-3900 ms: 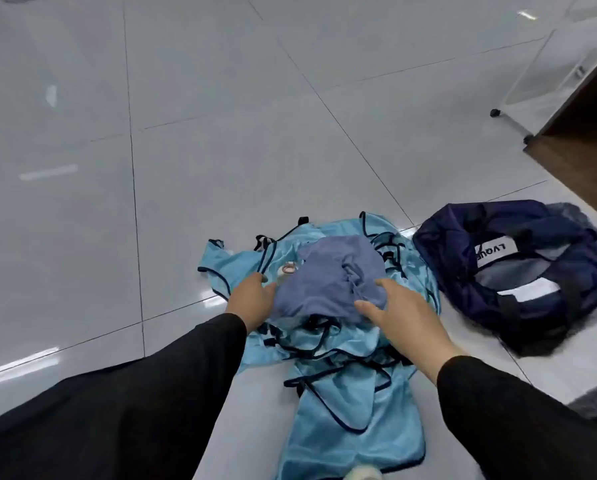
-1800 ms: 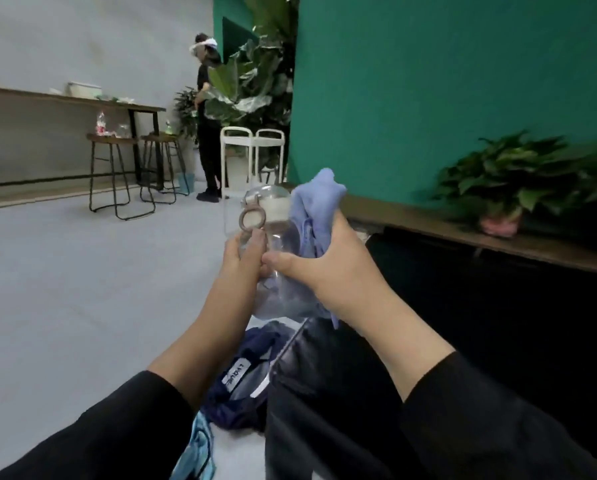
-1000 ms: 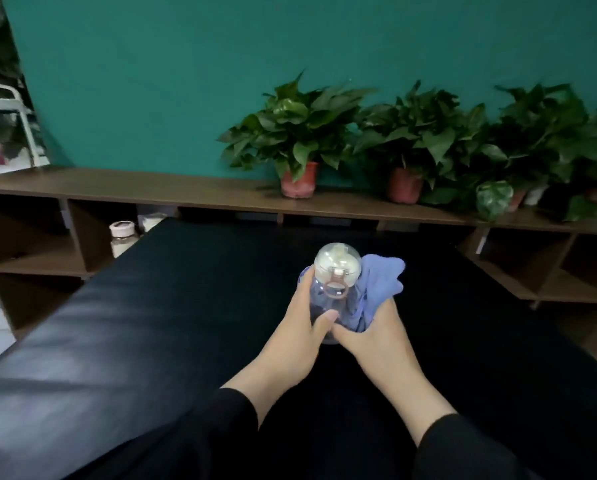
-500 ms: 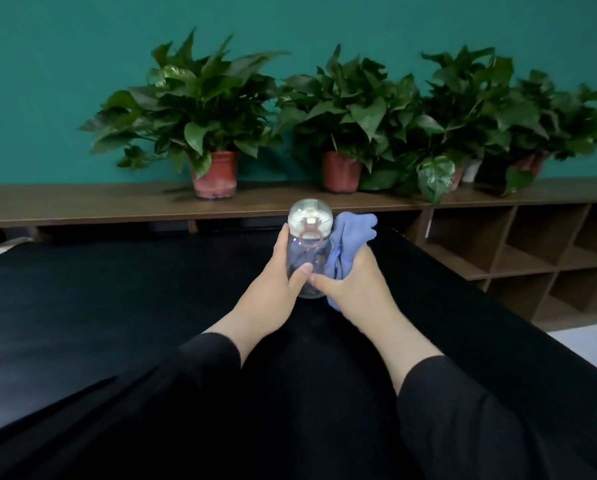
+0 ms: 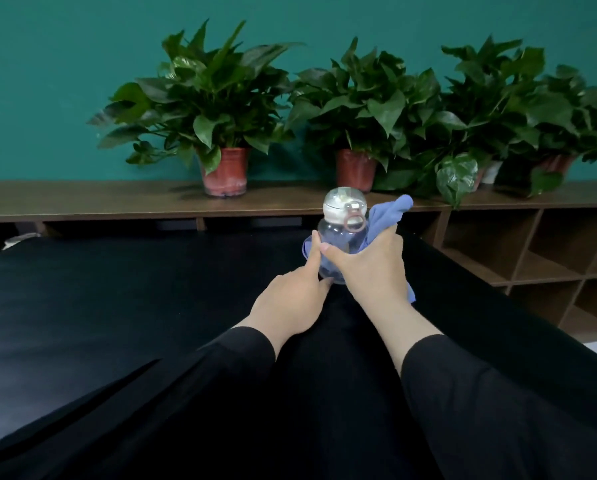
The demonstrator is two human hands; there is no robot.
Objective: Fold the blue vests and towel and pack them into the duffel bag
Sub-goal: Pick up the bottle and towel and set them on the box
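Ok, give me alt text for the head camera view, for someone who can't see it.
Two hands hold a clear water bottle and a blue towel over a black table: the right hand grips both, the left hand touches the bottle's side. Behind, potted plants line a wooden shelf against a teal wall.

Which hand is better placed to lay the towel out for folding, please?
Probably the right hand: it already grips the towel against the bottle, while the left hand only touches the bottle's side.
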